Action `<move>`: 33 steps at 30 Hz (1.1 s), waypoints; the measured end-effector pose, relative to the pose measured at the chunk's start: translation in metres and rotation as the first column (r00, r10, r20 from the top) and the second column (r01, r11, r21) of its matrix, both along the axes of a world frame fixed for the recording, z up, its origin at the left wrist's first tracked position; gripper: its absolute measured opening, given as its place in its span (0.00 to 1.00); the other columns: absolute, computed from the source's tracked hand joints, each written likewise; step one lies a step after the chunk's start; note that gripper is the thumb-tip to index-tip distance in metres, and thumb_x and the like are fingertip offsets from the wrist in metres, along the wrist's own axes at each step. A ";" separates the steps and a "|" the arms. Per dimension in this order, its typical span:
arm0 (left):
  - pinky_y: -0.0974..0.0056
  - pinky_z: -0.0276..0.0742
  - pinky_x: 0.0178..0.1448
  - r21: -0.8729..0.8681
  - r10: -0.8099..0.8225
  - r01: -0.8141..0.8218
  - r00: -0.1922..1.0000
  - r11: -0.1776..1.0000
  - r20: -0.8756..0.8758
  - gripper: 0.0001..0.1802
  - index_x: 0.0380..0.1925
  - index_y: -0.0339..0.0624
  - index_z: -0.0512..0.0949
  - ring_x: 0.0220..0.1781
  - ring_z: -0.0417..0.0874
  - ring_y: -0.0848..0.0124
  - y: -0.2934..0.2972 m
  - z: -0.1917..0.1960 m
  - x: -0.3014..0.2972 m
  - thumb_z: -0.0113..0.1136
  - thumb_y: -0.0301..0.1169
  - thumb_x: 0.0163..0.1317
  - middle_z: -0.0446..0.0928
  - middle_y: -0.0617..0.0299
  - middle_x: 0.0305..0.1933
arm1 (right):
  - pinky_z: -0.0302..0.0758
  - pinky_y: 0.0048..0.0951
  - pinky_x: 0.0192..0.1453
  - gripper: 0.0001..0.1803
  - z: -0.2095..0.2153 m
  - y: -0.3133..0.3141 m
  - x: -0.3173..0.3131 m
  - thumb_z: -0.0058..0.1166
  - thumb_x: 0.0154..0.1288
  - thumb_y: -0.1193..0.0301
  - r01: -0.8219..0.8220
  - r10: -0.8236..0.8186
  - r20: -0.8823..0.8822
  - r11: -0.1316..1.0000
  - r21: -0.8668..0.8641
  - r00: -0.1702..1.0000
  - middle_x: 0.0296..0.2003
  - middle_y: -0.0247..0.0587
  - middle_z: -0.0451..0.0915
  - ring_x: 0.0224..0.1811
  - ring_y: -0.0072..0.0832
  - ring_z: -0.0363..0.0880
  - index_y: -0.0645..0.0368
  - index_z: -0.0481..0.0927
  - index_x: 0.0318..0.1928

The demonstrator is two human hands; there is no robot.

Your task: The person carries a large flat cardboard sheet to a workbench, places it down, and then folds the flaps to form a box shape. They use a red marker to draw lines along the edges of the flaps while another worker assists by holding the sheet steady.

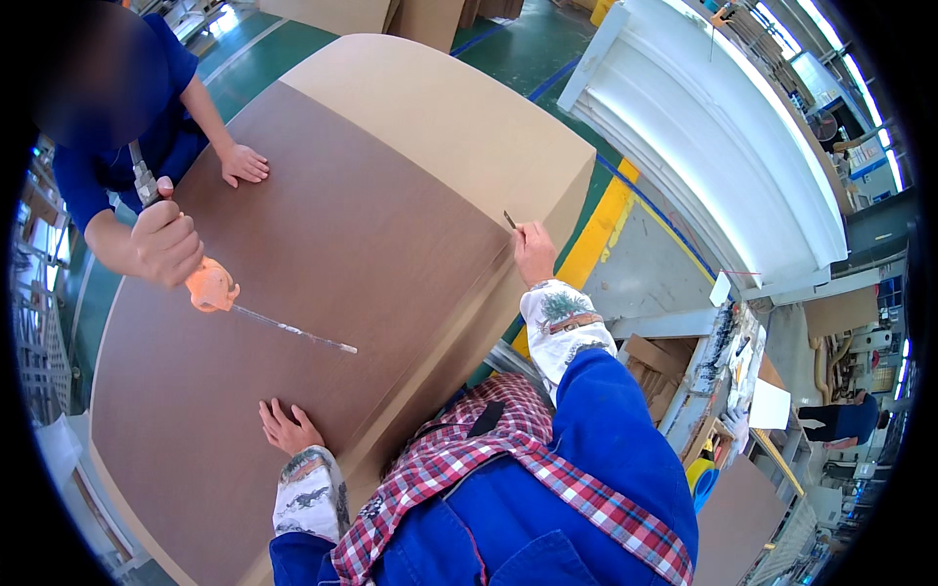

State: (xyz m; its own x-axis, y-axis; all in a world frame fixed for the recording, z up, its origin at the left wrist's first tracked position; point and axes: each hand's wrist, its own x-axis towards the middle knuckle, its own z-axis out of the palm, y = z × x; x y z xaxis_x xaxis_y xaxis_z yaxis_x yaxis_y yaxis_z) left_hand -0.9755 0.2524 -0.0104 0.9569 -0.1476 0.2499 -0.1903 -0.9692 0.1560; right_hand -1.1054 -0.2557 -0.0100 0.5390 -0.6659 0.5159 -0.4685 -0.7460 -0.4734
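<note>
- Nearest is a checked apron [532, 444], soft woven cloth in red and white over blue clothing, with printed cuffs [311, 495] covering the forearms, perhaps to keep the sleeves clean
- The left hand [287, 428] rests palm down, fingers spread, near the sheet's close edge; this probably steadies the surface while the other hand is busy
- The right hand [534, 255] is closed in a pinch on a thin, dark strip [509, 221] at the sheet's right edge, its tip poking out past the fingers, seemingly for fine control; whether it is metal I cannot tell
- The sheet [322, 205], flat, matt brown and smooth, lies between the two people on a paler tan board [459, 107], whose rounded end and thick side show beyond it
- Across it, a co-worker's raised hand [168, 244] grips a tool with a lumpy orange wrap [212, 285] and a slim, blotched rod [293, 328], held above the sheet
- The co-worker's other hand [243, 164] lies flat on the sheet, likely for support
- Farther right stands a white panel [713, 146], long, curved and ribbed, beside a yellow floor stripe [598, 225]
</note>
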 end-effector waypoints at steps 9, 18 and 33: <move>0.51 0.50 0.67 0.012 0.006 -0.006 1.000 1.000 0.006 0.23 0.56 0.42 0.66 0.67 0.57 0.58 -0.002 0.000 -0.001 0.48 0.38 0.61 0.56 0.55 0.67 | 0.72 0.35 0.32 0.05 0.006 0.132 0.004 0.47 0.56 0.73 -0.328 0.329 -0.073 0.944 0.030 0.941 0.27 0.42 0.73 0.31 0.39 0.73 0.55 0.75 0.32; 0.51 0.50 0.67 0.029 0.008 -0.008 1.000 1.000 0.001 0.24 0.56 0.43 0.66 0.67 0.57 0.58 -0.001 0.000 0.001 0.48 0.38 0.61 0.56 0.55 0.67 | 0.73 0.33 0.30 0.06 -0.001 0.208 0.002 0.48 0.54 0.73 -0.661 0.665 0.029 0.736 0.146 0.746 0.26 0.39 0.70 0.30 0.35 0.73 0.53 0.74 0.34; 0.51 0.50 0.67 0.014 0.009 -0.009 1.000 1.000 0.003 0.24 0.56 0.44 0.65 0.67 0.57 0.59 -0.001 -0.001 0.000 0.49 0.37 0.60 0.57 0.56 0.66 | 0.72 0.36 0.34 0.02 0.013 0.008 0.003 0.50 0.57 0.73 -0.125 0.122 -0.100 0.992 -0.030 0.987 0.30 0.38 0.73 0.34 0.38 0.74 0.54 0.76 0.31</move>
State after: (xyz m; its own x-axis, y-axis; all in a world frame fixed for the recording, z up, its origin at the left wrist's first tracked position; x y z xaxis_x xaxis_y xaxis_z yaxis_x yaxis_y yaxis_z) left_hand -0.9752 0.2516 -0.0116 0.9574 -0.1427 0.2509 -0.1823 -0.9729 0.1422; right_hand -1.1029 -0.2475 0.0032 0.6650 -0.5726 0.4794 -0.4142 -0.8170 -0.4013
